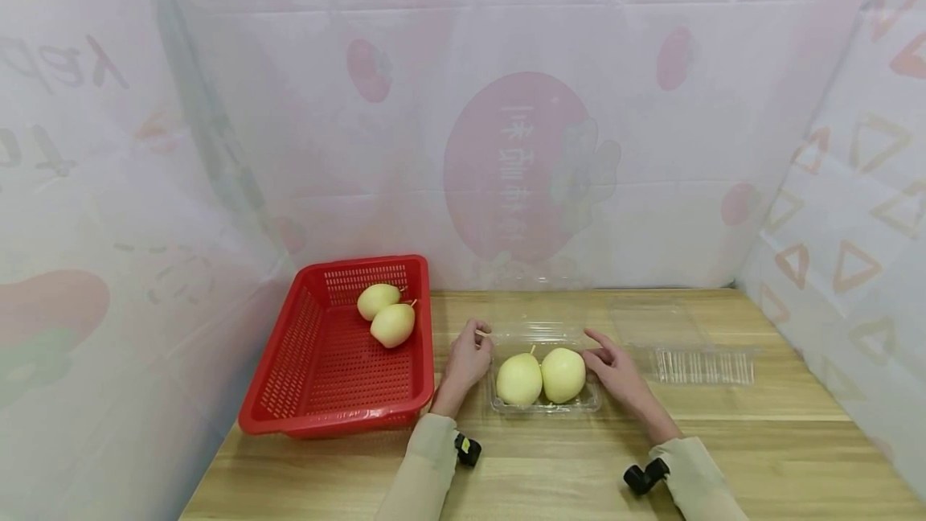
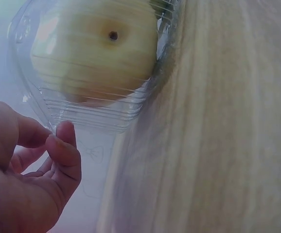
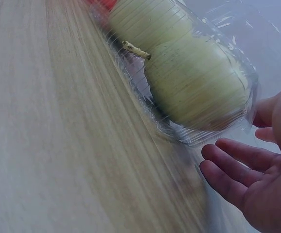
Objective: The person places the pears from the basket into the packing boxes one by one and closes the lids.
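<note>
Two pale yellow-green pears, a left one (image 1: 518, 379) and a right one (image 1: 563, 375), lie side by side in a clear plastic clamshell box (image 1: 547, 408) with its lid (image 1: 538, 333) raised at the back. At the box's left side, my left hand (image 1: 469, 358) pinches its rim between thumb and fingertips, as the left wrist view shows. My right hand (image 1: 615, 370) is at the opposite side. In the right wrist view its thumb side touches the box edge, while the other fingers (image 3: 228, 167) extend loosely below, apart from the pear (image 3: 196, 82).
On the left stands a red plastic basket (image 1: 347, 416) holding two more pears, one behind (image 1: 379, 301) and one in front (image 1: 394, 326). Another clear plastic box (image 1: 702, 365) lies to the right on the wooden table (image 1: 796, 441). Printed cloth (image 1: 651, 223) encloses the back and sides.
</note>
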Motion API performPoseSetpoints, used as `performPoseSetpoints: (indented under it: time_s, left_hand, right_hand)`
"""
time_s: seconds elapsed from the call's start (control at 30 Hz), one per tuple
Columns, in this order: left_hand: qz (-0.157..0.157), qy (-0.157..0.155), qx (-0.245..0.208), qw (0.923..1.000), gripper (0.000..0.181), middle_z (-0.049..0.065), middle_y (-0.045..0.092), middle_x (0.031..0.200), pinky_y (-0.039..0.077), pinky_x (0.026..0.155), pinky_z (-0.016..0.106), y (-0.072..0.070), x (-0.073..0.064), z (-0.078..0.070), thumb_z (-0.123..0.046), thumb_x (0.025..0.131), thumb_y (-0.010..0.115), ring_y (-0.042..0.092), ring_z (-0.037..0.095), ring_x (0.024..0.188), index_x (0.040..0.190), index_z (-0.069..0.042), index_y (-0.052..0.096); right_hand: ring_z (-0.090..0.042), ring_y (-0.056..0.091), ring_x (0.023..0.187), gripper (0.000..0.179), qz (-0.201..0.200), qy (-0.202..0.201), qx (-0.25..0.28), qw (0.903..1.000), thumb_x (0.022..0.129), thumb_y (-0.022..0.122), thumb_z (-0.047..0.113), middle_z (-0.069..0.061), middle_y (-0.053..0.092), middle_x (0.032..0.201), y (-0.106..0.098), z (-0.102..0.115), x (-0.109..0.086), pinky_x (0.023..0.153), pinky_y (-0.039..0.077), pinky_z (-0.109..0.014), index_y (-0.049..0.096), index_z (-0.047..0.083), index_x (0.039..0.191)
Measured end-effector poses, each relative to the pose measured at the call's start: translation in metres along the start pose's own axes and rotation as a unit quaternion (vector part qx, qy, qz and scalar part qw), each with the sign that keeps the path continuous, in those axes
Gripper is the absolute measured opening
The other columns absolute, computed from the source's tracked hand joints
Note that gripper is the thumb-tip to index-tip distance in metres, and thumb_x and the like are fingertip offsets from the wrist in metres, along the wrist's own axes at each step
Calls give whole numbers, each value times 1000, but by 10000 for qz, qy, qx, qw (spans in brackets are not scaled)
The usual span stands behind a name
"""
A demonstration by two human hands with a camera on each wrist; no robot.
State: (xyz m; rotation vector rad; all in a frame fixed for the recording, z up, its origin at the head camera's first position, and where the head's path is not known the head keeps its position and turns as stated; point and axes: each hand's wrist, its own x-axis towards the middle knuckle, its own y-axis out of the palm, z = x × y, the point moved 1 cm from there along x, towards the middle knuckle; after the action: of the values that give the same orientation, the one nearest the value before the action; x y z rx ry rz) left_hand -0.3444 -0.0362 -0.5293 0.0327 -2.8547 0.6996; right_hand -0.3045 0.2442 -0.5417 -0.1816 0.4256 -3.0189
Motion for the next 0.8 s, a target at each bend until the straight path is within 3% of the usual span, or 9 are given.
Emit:
performPoseSetpoints:
  time_s: [0.2, 0.3, 0.57, 0.8]
  left_hand:
    - [46, -19, -141, 9999, 19, 8, 66, 78, 46, 59, 28, -1, 1, 1, -7, 92, 50, 58, 10, 64, 108, -6, 61]
    - [117, -48, -417, 9991, 20, 13, 67, 82, 46, 58, 27, -2, 0, 1, -9, 96, 47, 60, 11, 63, 109, -3, 61]
    - [228, -503, -1090, 9925, 40, 23, 67, 96, 50, 47, 33, -2, 0, 2, -33, 106, 35, 67, 27, 67, 108, -4, 62]
    - [149, -380, -1106, 9930, 53, 21, 67, 91, 51, 45, 35, -2, 0, 2, -45, 106, 31, 65, 22, 62, 106, -1, 61]
  right_hand:
    - [0, 64, 85, 56, -92, -155, -72, 9998, 99, 56, 12, -36, 61, 121, -1, -2, 1, 73, 55, -21, 34, -4, 148]
    - [0, 64, 81, 55, -153, -226, -168, 9995, 98, 58, 13, -36, 63, 117, -2, -3, 1, 72, 54, -22, 38, -5, 146]
    - [-9, 66, 80, 51, -269, -293, -317, 9987, 97, 60, 14, -33, 67, 111, -3, 3, -1, 68, 55, -25, 44, -7, 140]
    - [-12, 67, 78, 50, -281, -276, -351, 9986, 96, 61, 15, -31, 68, 109, -4, 1, -1, 68, 56, -27, 47, -6, 139]
